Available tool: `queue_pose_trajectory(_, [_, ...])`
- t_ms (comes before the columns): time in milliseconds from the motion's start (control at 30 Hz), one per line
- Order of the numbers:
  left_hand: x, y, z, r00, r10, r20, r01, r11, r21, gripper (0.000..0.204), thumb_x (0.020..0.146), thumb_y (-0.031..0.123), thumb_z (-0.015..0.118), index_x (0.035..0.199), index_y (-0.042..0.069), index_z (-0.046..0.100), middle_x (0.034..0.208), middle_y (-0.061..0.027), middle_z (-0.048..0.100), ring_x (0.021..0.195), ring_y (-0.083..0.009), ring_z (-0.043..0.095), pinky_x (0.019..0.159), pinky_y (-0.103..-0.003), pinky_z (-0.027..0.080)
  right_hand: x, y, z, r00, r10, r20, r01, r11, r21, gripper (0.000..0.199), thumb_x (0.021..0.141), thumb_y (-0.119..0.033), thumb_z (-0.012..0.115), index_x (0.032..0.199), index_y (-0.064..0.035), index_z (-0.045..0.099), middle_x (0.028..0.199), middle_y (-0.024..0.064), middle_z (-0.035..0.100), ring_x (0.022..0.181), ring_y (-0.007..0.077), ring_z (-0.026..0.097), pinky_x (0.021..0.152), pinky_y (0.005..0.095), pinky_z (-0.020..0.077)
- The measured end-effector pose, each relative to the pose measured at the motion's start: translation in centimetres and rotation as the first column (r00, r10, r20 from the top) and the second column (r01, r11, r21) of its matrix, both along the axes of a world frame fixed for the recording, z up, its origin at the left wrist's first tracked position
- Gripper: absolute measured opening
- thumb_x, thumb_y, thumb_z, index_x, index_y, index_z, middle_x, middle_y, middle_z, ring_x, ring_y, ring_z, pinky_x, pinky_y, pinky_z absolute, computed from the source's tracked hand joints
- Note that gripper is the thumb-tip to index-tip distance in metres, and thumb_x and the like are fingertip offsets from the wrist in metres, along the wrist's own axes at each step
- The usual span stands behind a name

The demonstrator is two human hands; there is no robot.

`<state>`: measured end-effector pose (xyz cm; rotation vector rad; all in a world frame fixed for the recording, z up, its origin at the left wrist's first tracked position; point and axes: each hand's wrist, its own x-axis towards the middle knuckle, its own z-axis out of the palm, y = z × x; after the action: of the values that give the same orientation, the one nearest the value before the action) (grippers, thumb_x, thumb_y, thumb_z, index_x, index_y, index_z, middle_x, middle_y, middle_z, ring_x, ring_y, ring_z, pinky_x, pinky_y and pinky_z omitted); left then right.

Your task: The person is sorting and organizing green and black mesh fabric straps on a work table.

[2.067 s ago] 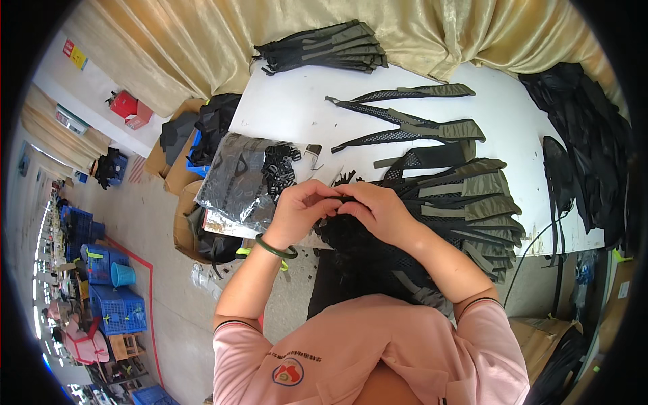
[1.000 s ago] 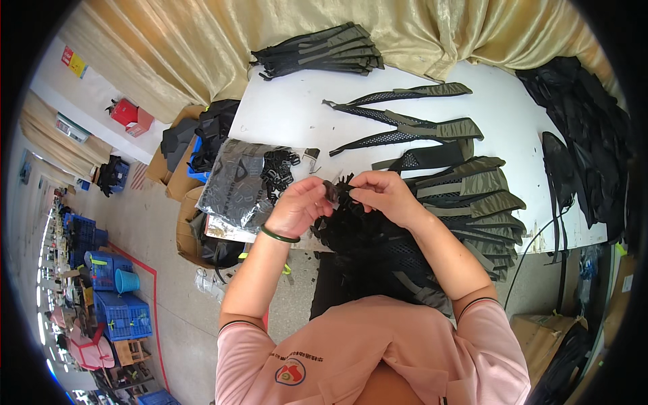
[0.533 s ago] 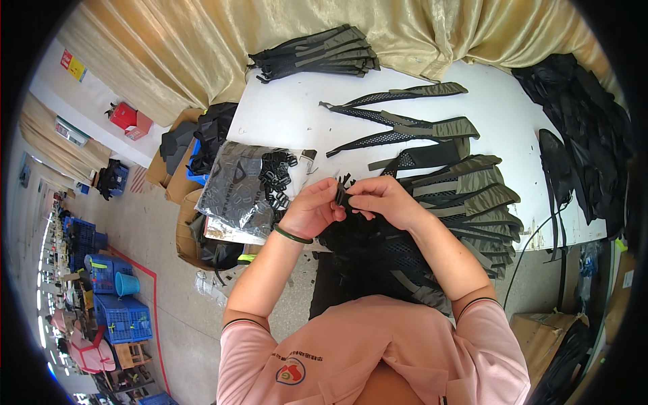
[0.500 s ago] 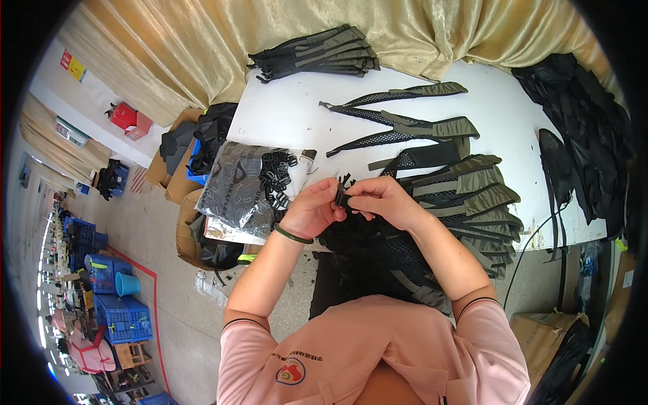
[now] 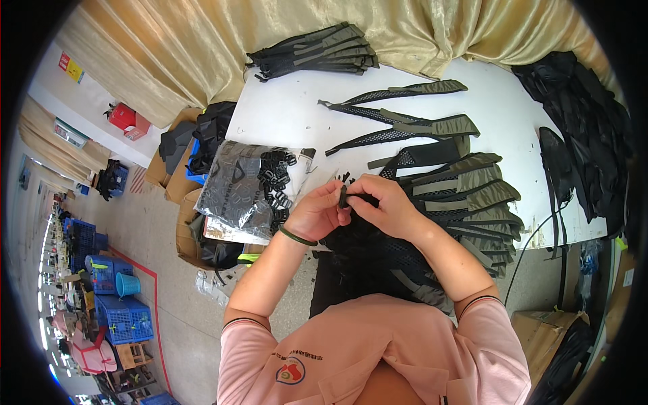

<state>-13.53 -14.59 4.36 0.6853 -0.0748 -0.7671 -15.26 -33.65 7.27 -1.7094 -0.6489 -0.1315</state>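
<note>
Many black buckles [image 5: 273, 174], one clear bag [image 5: 233, 185] near the left hand [image 5: 314, 210].

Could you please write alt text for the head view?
A person's left hand and right hand hold a small black piece between them at a white table. Dark straps fan out to the right; a clear bag and buckles lie left.

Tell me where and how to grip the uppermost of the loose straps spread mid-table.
Probably best: pinch the uppermost strap across its broad olive end, coming from the right. That end lies apart from the other straps on the white table, whereas the narrow left end seems to meet the strap below.
</note>
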Motion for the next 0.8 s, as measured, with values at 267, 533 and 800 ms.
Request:
queue_pose_trajectory(267, [0.0,0.2,-0.8,0.999,-0.046,0.004,0.046,0.999,-0.013,0.025,0.089,0.018,0.058,0.109,0.005,0.053,0.093,-0.0062,0.059,0.068,-0.0126,0.051,0.061,-0.024,0.041,0.1,-1.0,1.4,0.980,0.132,-0.150,-0.146,0.985,-0.087,0.010,0.081,-0.003,0.066,0.090,-0.0008,0.062,0.079,0.0053,0.059,0.072,0.0131,0.058,0.062,0.0254,0.0457])
queue_pose_trajectory(533, [-0.1,0.1,-0.1,0.995,-0.080,-0.063,0.081,0.997,0.010,0.014,0.090,0.016,0.059,0.099,0.007,0.054,0.084,-0.0011,0.057,0.072,-0.0120,0.053,0.062,-0.024,0.041,-0.6,-0.4,0.9,0.996,0.051,-0.079,-0.055,0.997,-0.051,0.011,0.080,-0.004,0.065,0.090,-0.0013,0.061,0.079,0.0045,0.061,0.072,0.0127,0.059,0.065,0.0258,0.0473])
queue_pose_trajectory(800, [0.1,0.5,-0.1,0.995,-0.054,0.087,0.052,0.998,0.029,0.013,0.091,0.016,0.059,0.098,0.006,0.055,0.084,-0.0022,0.058,0.069,-0.0128,0.055,0.060,-0.024,0.043,-0.7,-0.7,1.6,0.927,0.125,-0.354,-0.121,0.992,0.032,0.011,0.082,-0.004,0.064,0.091,0.0012,0.061,0.082,0.0071,0.065,0.070,0.0129,0.062,0.063,0.0256,0.0484])
